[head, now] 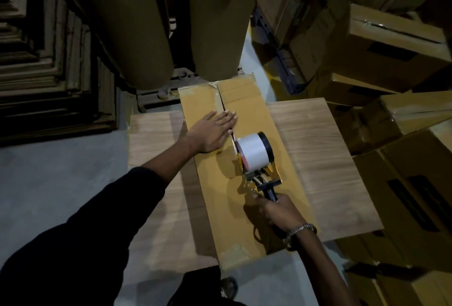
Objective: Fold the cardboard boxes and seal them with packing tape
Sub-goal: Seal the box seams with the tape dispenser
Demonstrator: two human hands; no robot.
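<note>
Wood-grain table (318,149) | smooth cardboard box (249,100) | right hand (278,210) grips tape dispenser (256,156) (cylindrical roll)

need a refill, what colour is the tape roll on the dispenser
White, or pale grey in this dim light: the tape roll sits on a yellow and black dispenser. Head view, the only one.

A box (244,139) lies lengthwise on the table (318,149), with stacked cartons (396,61) to its right.

Dim warehouse or packing area, stacked sealed cartons (381,46), flattened cardboard piles (49,73), big brown paper rolls (137,19), concrete floor (61,159)
</note>
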